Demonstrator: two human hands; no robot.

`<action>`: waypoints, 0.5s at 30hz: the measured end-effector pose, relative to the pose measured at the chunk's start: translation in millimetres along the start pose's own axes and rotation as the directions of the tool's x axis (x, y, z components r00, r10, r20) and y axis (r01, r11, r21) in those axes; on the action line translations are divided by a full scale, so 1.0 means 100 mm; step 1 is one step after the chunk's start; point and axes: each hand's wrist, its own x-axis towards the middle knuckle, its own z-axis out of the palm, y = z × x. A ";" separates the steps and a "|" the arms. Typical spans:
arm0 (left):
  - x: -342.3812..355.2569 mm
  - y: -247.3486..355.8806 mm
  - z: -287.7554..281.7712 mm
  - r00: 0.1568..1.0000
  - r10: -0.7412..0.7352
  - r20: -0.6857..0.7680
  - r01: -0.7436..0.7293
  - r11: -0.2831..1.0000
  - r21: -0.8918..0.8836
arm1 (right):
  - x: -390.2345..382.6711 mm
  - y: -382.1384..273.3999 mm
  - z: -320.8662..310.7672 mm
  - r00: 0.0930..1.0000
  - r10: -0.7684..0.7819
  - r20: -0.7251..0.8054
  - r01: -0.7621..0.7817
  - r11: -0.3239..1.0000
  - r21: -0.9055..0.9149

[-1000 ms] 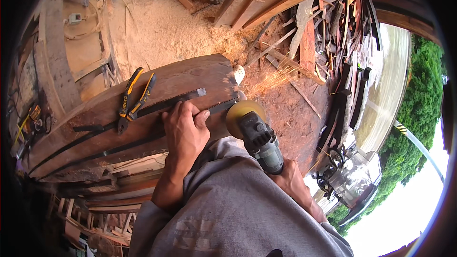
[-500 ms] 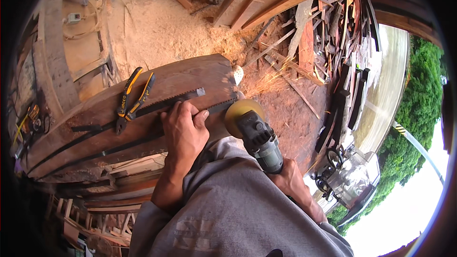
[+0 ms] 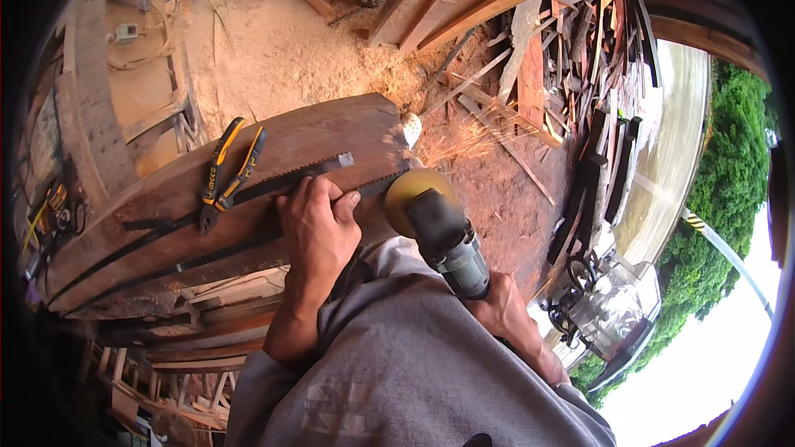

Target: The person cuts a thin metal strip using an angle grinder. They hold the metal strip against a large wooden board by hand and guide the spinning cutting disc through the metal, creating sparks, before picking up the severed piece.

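A dark wooden board [image 3: 331, 124] lies in front of me, with black toothed saw blades [image 3: 303, 168] along it. My left hand [image 3: 316, 232] has its fingers curled on the nearer edge of a blade, pressing it to the board. My right hand [image 3: 494, 306] grips a grey angle grinder [image 3: 455, 261] whose yellowish disc [image 3: 404, 194] meets the right end of a blade, throwing orange sparks rightward. Yellow-and-black pliers [image 3: 222, 170] rest on the board left of my left hand.
Wood offcuts [image 3: 613, 33] are piled at the upper right, beside a pale roadway [image 3: 675, 141]. A parked vehicle [image 3: 621, 314] stands at the lower right. Sawdust covers the floor [image 3: 257, 50] beyond the board. Planks [image 3: 199, 356] are stacked below left, and tools [image 3: 50, 207] sit at the far left.
The grinder and both my hands have shifted a little leftward in the picture, and the grinder's head is now blurred. Sparks keep flying to the right.
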 end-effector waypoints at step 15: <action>0.01 -0.01 0.02 1.000 0.010 0.001 -0.010 1.000 -0.018 | 0.02 -0.10 -0.07 0.998 0.063 0.008 -0.063 0.997 -0.034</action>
